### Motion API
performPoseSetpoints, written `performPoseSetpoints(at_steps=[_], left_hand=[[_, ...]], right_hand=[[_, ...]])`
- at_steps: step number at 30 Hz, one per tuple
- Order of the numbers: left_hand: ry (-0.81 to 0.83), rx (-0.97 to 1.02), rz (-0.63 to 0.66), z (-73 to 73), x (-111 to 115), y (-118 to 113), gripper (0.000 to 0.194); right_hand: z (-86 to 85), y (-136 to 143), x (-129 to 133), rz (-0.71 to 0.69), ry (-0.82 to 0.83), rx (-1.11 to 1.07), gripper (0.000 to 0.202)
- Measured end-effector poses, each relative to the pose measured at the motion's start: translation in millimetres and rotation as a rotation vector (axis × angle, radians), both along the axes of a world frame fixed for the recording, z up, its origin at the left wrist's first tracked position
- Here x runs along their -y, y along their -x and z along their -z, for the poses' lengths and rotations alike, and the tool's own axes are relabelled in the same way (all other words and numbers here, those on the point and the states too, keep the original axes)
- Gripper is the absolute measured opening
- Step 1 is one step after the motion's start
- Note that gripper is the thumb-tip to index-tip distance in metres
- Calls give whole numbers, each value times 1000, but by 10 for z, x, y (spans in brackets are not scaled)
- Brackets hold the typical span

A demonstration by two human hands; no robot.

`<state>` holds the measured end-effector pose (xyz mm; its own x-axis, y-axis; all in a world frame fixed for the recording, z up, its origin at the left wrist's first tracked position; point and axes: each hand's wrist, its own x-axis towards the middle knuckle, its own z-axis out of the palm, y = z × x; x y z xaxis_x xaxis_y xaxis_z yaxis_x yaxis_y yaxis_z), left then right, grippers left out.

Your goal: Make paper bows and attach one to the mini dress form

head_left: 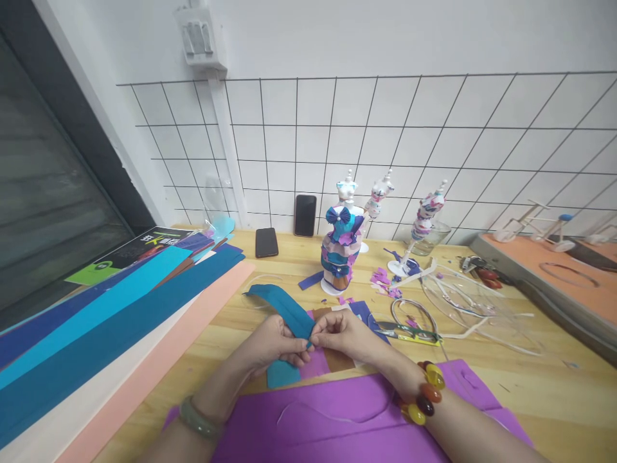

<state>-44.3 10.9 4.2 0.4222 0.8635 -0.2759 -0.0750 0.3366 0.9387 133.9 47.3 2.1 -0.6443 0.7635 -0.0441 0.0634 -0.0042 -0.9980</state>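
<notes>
A teal strip of crepe paper (284,305) is pinched at its near end between both hands. My left hand (279,341) grips it from the left, fingers closed and curled beneath. From the right, the thumb and forefinger of my right hand (341,334) press on the same end. The strip's far end hangs free toward the upper left. Under the hands lie paper pieces in teal (282,374), purple and brown. A large purple sheet (308,424) with a thin thread on it covers the near table edge. Ahead stands a small mannequin (341,251) dressed in layered coloured paper.
Long coloured paper strips (120,308) spread over the left side. Scissors (409,332) and a wire coil (414,315) lie right of my hands. Two phones, one flat (267,242), are at the back. More mannequins (427,215), a glass (431,238) and an orange-topped box (554,257) stand right.
</notes>
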Motion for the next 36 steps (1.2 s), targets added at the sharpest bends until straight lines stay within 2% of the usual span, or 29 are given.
performPoseSetpoints(at_steps=[14, 22, 36], left_hand=[[-53, -33, 9, -9, -4, 16, 24], [-53, -40, 16, 1, -7, 35, 29], [-70, -14, 8, -47, -7, 48, 32]], right_hand=[[78, 3, 3, 20, 2, -20, 18], [85, 3, -6, 77, -29, 52, 21], [127, 15, -26, 89, -4, 4, 28]])
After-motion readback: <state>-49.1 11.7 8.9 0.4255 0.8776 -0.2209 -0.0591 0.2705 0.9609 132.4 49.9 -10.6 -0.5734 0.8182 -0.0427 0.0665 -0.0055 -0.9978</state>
